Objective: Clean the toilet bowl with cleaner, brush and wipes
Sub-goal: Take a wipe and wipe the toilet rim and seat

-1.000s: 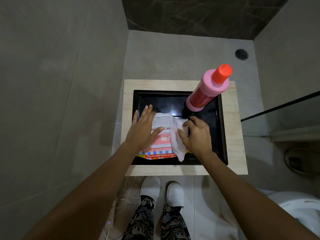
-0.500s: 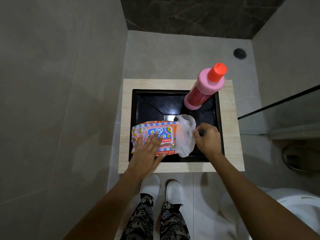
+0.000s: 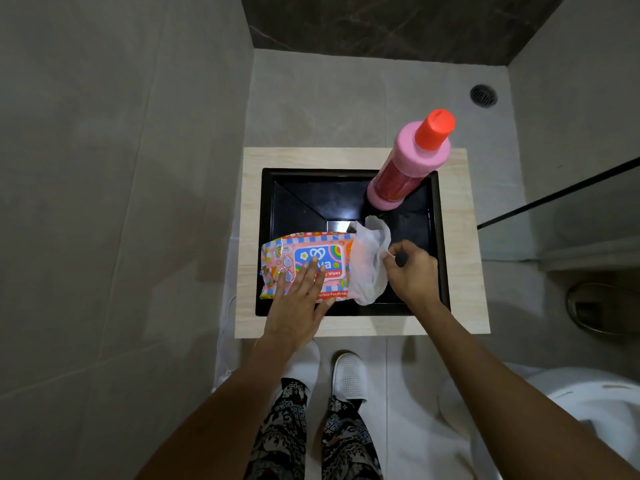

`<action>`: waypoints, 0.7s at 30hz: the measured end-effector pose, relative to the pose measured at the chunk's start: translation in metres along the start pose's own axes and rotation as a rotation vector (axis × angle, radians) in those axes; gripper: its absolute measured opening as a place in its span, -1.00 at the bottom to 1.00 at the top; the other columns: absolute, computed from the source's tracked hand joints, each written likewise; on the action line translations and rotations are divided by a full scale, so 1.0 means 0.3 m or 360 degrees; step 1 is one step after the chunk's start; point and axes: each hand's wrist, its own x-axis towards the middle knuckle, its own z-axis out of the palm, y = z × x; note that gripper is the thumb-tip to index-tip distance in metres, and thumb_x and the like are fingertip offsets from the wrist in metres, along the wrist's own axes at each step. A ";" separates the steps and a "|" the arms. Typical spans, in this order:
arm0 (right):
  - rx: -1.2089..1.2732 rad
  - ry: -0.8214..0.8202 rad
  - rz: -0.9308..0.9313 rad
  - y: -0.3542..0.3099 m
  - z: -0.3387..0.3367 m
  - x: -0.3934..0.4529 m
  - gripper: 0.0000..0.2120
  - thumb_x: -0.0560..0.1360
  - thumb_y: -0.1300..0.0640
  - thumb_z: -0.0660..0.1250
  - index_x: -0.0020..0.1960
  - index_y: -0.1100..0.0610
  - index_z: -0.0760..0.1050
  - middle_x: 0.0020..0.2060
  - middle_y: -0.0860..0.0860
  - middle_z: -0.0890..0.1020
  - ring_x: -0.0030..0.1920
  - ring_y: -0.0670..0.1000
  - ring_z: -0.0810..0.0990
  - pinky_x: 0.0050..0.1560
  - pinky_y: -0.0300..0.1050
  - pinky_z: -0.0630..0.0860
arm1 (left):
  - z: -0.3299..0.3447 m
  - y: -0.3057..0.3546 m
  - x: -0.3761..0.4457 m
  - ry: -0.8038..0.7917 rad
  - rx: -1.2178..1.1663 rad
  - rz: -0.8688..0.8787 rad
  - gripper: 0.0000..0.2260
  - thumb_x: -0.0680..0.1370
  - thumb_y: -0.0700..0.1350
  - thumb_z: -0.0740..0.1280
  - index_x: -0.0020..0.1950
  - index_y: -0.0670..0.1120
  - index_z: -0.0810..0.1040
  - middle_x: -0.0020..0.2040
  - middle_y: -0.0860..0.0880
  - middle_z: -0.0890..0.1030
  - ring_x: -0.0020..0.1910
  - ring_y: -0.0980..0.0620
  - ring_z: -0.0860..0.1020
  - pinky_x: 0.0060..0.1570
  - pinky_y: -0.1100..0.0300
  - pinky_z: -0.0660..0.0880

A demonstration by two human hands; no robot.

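Right hand [image 3: 412, 271] grip: wipe [image 3: 372, 258]; left hand [image 3: 298, 303]: pack [image 3: 304, 261]; black sink [image 3: 440, 244]

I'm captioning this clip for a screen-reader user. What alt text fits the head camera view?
Seen from above, a person's left hand presses flat on a colourful wipes pack while the right hand pinches a white wipe beside it. Both lie in a black tray on a pale wooden stand, where a pink cleaner bottle stands upright.
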 end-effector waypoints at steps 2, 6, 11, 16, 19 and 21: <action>-0.0006 -0.0003 0.0017 0.002 -0.008 0.000 -0.90 0.50 0.14 0.36 -0.08 0.18 0.57 -0.25 -0.03 0.58 -0.30 -0.03 0.49 -0.39 -0.32 0.24 | -0.023 0.013 0.013 0.0011 -0.0009 0.0024 -0.22 0.44 0.31 -0.53 0.56 -0.05 -0.17 0.57 -0.02 -0.15 0.53 0.05 -0.20 0.36 0.02 -0.43; 0.0055 -0.0024 0.0039 0.015 -0.018 0.000 -0.88 0.50 0.13 0.38 -0.08 0.19 0.56 -0.22 0.00 0.62 -0.25 -0.02 0.54 -0.25 -0.26 0.34 | -0.071 0.065 0.096 0.0251 0.0077 0.0076 -0.48 0.62 0.07 0.15 0.52 -0.12 0.21 0.53 -0.16 0.15 0.53 -0.07 0.11 0.45 -0.12 -0.05; 0.0124 -0.0067 0.0070 0.030 -0.024 0.006 -0.88 0.49 0.13 0.40 -0.06 0.18 0.59 -0.20 -0.02 0.63 -0.18 -0.04 0.57 -0.15 -0.25 0.42 | -0.125 0.140 0.220 0.0416 0.0119 0.0184 -0.61 0.56 0.03 0.29 0.37 -0.05 0.45 0.49 -0.12 0.28 0.46 -0.06 0.28 0.41 -0.21 0.09; 0.0186 0.0002 0.0191 0.051 -0.030 0.012 -0.92 0.46 0.17 0.42 -0.11 0.17 0.56 -0.26 0.00 0.63 -0.22 -0.02 0.58 -0.11 -0.18 0.49 | -0.115 0.161 0.274 0.0256 0.0223 0.0132 -0.57 0.62 0.11 0.12 0.48 0.05 0.27 0.58 -0.08 -0.05 0.54 -0.06 -0.05 0.44 -0.23 -0.21; 0.0177 0.0020 0.0174 0.065 -0.038 0.012 -0.85 0.46 0.21 0.40 0.00 0.15 0.48 -0.28 -0.02 0.59 -0.27 -0.02 0.58 -0.15 -0.12 0.56 | -0.100 0.155 0.280 0.0329 0.0220 0.0142 -0.60 0.61 0.08 0.17 0.44 0.06 0.33 0.57 -0.09 -0.01 0.54 -0.06 -0.01 0.42 -0.24 -0.23; 0.0139 -0.0057 0.0065 0.068 -0.045 0.007 -0.74 0.46 0.19 0.36 0.13 0.11 0.44 -0.28 0.01 0.61 -0.28 0.02 0.59 -0.20 -0.10 0.56 | -0.087 0.149 0.283 0.0475 0.0218 0.0178 -0.65 0.57 0.05 0.28 0.34 0.05 0.47 0.55 -0.11 0.13 0.52 -0.08 0.12 0.42 -0.25 -0.17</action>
